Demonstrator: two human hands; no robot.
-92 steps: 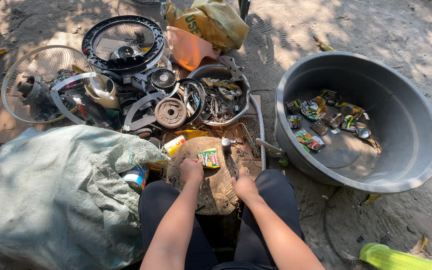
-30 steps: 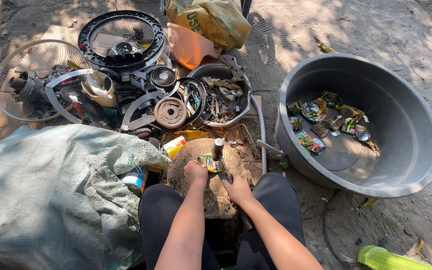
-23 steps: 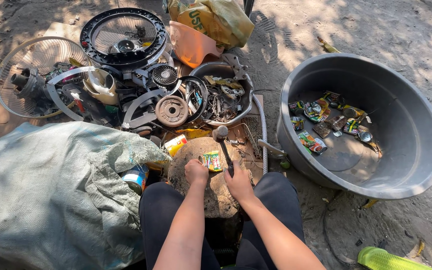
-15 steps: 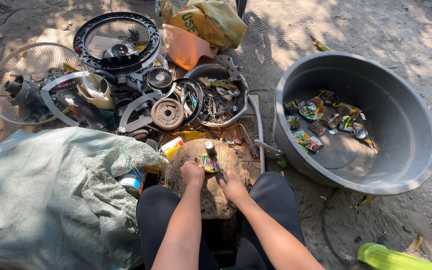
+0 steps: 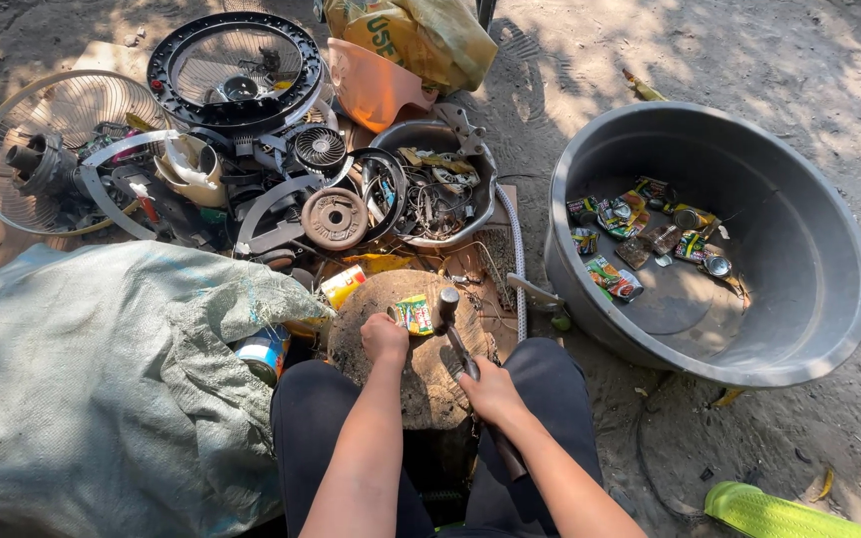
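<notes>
A green and yellow crushed can (image 5: 414, 314) lies on a round wooden stump (image 5: 421, 379) between my knees. My left hand (image 5: 383, 336) rests on the stump and pinches the can's near edge. My right hand (image 5: 491, 391) grips the handle of a hammer (image 5: 455, 334). The hammer's metal head sits low, just right of the can, touching or nearly touching it.
A big grey basin (image 5: 829, 249) at the right holds several flattened cans (image 5: 640, 239). A scrap pile with fan guards (image 5: 236, 65), a metal bowl (image 5: 435, 189) and a rusty disc (image 5: 334, 217) lies ahead. A grey sack (image 5: 92, 389) fills the left. A green object (image 5: 779, 513) lies at lower right.
The hammer was raised above the can, then came down; its head now sits beside the can on the stump. My left hand has stayed on the can.
</notes>
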